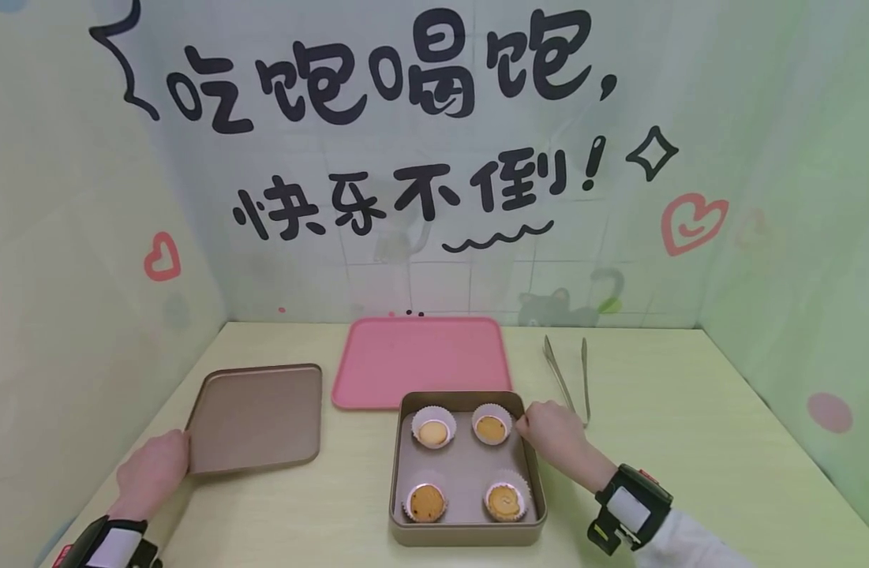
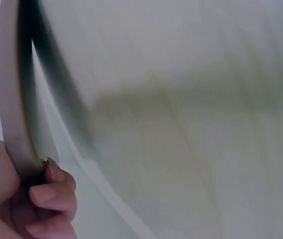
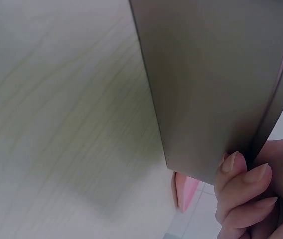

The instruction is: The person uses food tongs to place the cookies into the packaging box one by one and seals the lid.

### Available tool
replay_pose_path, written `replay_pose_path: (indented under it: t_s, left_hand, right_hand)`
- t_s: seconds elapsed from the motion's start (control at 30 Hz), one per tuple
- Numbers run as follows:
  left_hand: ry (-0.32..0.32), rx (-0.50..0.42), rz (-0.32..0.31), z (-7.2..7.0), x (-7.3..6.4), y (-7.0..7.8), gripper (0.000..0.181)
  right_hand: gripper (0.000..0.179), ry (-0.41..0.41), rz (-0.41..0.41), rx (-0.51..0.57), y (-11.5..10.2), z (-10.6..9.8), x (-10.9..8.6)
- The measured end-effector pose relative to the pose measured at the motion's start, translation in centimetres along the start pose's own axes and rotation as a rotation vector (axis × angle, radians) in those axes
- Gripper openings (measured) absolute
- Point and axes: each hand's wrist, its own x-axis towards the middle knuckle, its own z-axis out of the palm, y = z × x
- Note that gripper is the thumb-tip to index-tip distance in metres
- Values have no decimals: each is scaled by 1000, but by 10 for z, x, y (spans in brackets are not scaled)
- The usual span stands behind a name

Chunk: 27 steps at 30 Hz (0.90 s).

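My left hand (image 1: 153,469) grips the left edge of a shallow brown metal lid (image 1: 256,418) on the left side of the table. In the left wrist view, its fingers (image 2: 53,195) curl around the lid's rim (image 2: 12,104), which is tilted up off the tabletop. At the right, my right hand (image 1: 563,443) holds the upper right rim of a brown rectangular baking tin (image 1: 464,469). Thumb and curled fingers (image 3: 243,186) pinch the tin's wall (image 3: 206,84) near a corner. Inside the tin, several round cookies (image 1: 505,502) sit in white paper cups (image 1: 434,412), one toward each corner.
A pink tray (image 1: 423,359) lies behind the tin, against the printed backdrop (image 1: 434,276). Metal tongs (image 1: 559,372) lie spread at the back right, their near end just behind my right hand. Cloth walls (image 1: 796,315) close in the table's sides.
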Motion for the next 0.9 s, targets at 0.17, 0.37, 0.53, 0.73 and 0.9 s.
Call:
replay_pose_path:
  t_s: [0.17, 0.37, 0.53, 0.73, 0.9]
  left_hand:
    - [90, 18, 82, -7, -2, 14, 39]
    - [205, 3, 130, -18, -4, 56, 37]
    - [303, -27, 181, -19, 2, 107, 39]
    - [296, -66, 201, -14, 16, 172, 39]
    - [251, -92, 196, -7, 25, 221, 41]
  right_hand:
    - [40, -15, 0, 0, 0, -1, 0]
    - [41, -21, -2, 13, -1, -2, 0]
    - [41, -19, -5, 8, -1, -4, -1]
    - [41, -15, -2, 9, -1, -5, -2]
    - [41, -18, 4, 11, -1, -2, -1]
